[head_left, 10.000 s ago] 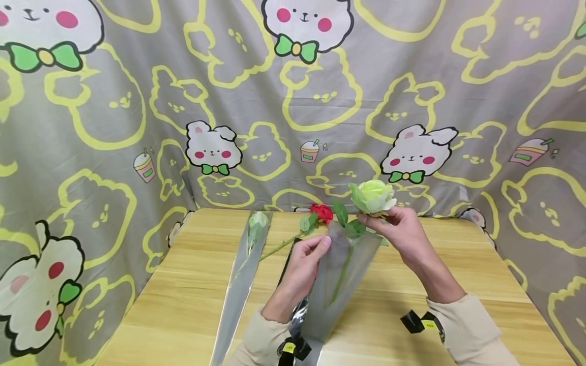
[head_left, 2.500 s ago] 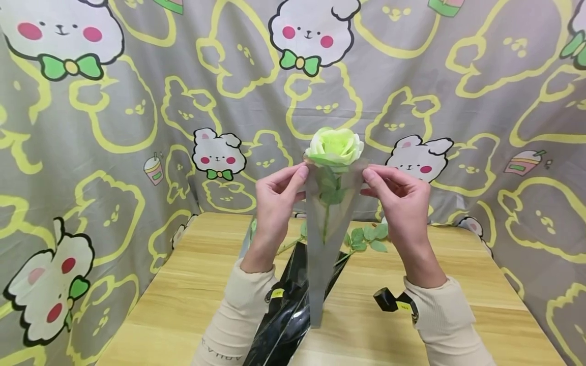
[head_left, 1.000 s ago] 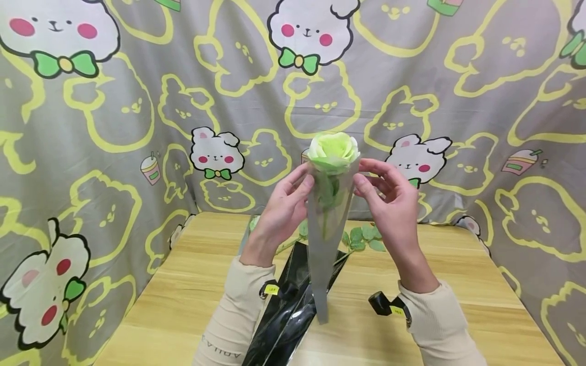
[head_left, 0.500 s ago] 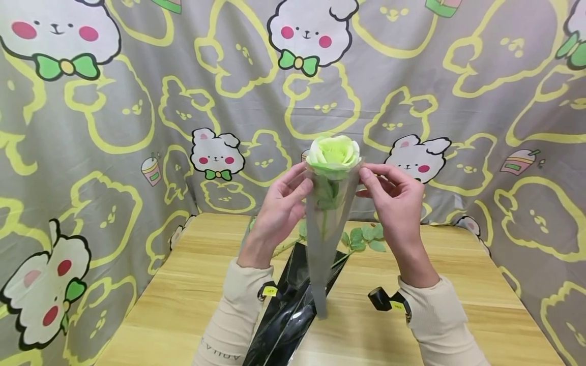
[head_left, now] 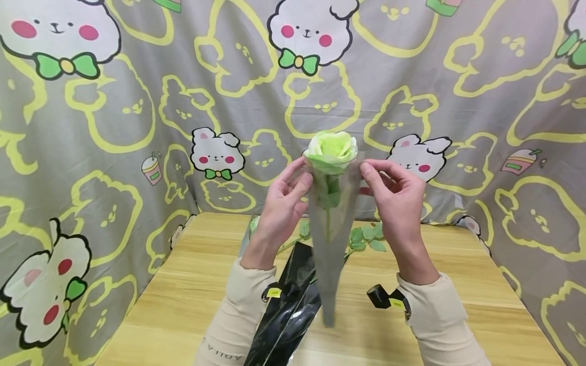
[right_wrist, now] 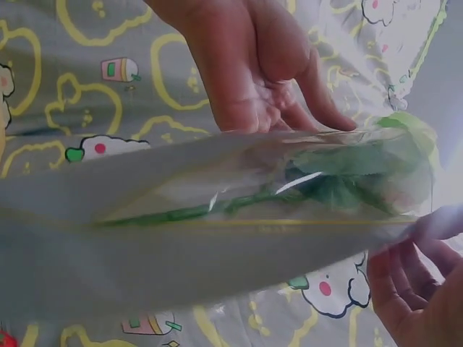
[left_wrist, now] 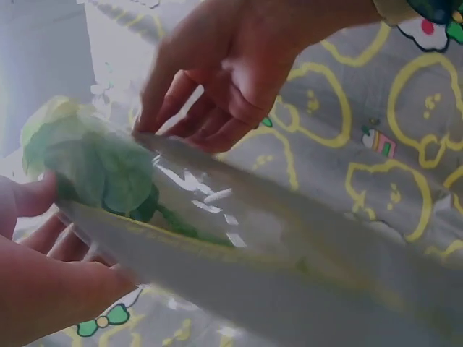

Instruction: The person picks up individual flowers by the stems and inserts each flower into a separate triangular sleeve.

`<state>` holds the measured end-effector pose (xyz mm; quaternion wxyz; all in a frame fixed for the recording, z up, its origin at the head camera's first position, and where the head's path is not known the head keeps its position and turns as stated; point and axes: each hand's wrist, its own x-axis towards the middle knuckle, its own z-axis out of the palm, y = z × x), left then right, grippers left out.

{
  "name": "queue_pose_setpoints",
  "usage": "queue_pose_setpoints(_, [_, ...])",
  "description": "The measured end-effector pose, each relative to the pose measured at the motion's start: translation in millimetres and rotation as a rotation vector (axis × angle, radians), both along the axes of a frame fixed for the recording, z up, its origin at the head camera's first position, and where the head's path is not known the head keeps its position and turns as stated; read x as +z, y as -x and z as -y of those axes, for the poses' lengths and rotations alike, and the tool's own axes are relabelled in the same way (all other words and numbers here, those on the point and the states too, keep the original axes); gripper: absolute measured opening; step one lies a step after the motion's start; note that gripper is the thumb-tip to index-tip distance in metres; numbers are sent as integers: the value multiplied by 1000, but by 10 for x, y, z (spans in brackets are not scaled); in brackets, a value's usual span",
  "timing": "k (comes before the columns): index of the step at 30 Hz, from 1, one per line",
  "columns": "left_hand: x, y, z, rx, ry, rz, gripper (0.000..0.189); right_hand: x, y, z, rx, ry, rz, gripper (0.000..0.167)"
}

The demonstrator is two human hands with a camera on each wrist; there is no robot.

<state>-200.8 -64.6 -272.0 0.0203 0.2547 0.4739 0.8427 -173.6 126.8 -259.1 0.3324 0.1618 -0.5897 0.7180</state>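
Note:
A pale green artificial rose (head_left: 331, 151) stands upright in a tapered clear flower sleeve (head_left: 327, 264) with grey edges, held above the table. Its bloom rises past the sleeve's mouth, while leaves and stem show through the film. My left hand (head_left: 283, 211) holds the left edge near the top between thumb and fingers. On the opposite side, my right hand (head_left: 403, 198) pinches the upper right edge. The left wrist view shows the rose (left_wrist: 90, 155) tilted sideways inside the film, with the right hand (left_wrist: 217, 79) at the far rim.
Black glossy packaging (head_left: 286, 320) lies on the wooden table (head_left: 174, 305) below the sleeve. Behind it are a leafy green stem (head_left: 368, 236) and another sleeved flower (head_left: 253, 223), partly hidden by my left arm. A patterned grey curtain (head_left: 256, 101) encloses the table's back and sides.
Since ten seconds ago, the rose has gone down into the sleeve, which was lifted upright. In the last half second, the sleeve's lower end swung right and its mouth spread slightly.

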Motion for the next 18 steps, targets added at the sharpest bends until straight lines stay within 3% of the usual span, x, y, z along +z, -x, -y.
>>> queue_pose_setpoints(4, [-5,-4,-4,86,6,11,27,-5,10,-2,-25,43,18,20])
queue_pose_setpoints(9, [21,11,-15,165,-3,-27,2,-43,26,14,3,13,4,21])
queue_pose_setpoints(18, [82,-11,24,192,-49,-63,11,-65,56,14,69,29,-19,18])
